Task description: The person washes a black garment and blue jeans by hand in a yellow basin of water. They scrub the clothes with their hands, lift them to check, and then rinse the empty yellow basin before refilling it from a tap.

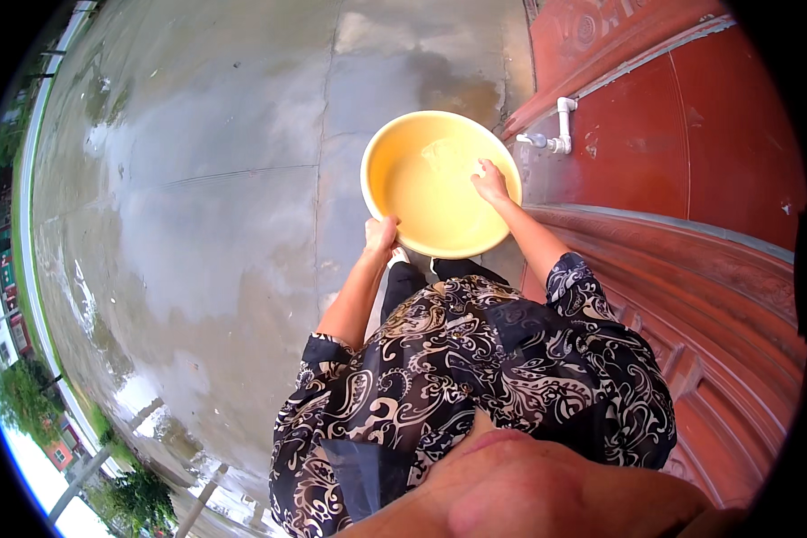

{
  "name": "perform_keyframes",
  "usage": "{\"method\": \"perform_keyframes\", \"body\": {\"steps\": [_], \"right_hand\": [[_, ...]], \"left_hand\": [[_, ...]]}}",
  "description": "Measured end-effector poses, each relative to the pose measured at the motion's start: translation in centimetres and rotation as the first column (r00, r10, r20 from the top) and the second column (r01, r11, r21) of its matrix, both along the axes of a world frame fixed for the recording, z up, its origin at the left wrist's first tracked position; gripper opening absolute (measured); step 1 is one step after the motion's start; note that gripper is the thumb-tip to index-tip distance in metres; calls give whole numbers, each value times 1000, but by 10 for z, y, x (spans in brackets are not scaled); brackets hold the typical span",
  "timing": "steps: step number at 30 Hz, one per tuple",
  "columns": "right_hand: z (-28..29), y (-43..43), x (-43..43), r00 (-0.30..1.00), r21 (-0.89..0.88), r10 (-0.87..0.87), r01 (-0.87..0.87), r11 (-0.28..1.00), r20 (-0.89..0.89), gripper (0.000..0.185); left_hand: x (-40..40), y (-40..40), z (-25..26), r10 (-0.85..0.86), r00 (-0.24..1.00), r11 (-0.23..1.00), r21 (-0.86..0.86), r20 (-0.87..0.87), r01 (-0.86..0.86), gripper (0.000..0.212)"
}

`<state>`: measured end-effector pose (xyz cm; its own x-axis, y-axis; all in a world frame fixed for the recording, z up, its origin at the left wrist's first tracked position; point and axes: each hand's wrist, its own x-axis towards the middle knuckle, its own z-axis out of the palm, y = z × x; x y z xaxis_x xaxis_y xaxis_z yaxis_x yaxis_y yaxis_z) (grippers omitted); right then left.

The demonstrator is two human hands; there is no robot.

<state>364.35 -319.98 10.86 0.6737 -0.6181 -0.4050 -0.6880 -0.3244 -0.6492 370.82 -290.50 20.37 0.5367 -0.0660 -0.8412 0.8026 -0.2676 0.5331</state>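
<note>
A large round yellow plastic basin (437, 195) is held in front of me, above the ground. My left hand (381, 234) grips its rim at the near left, with the thumb over the edge. My right hand (489, 181) is over the inside of the basin at its right side, fingers bent; whether it touches the wall or holds anything, I cannot tell. Something pale, perhaps a little water or a reflection, shows on the basin's inner surface. To the right of the basin, a white plastic pipe with a tap (545, 140) sticks out from the red wall.
A red tiled wall (632, 134) with moulded red trim (679, 262) runs along my right side. Wet concrete ground (242, 168) with cracks and puddles spreads to the left. My feet stand just below the basin. Buildings and trees are at the far left.
</note>
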Motion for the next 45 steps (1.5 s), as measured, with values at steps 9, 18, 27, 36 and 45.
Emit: {"method": "perform_keyframes", "body": {"steps": [9, 18, 27, 36, 45], "right_hand": [[43, 152, 87, 839, -436, 543, -478, 762, 30, 23], [131, 151, 27, 39, 56, 878, -996, 74, -477, 27], [88, 237, 118, 691, -309, 688, -620, 721, 219, 23], [174, 291, 156, 298, 365, 928, -909, 203, 225, 27], [83, 93, 134, 806, -127, 481, -547, 827, -345, 28]], "left_hand": [[-33, 54, 102, -7, 1000, 982, -191, 23, 11, 36], [-8, 146, 94, 210, 967, 965, -190, 141, -182, 27], [-22, 128, 104, 97, 995, 957, -279, 31, -84, 32], [-17, 166, 109, -10, 1000, 977, -211, -18, 6, 39], [-14, 155, 105, 144, 986, 968, -218, 81, -124, 35]]}}
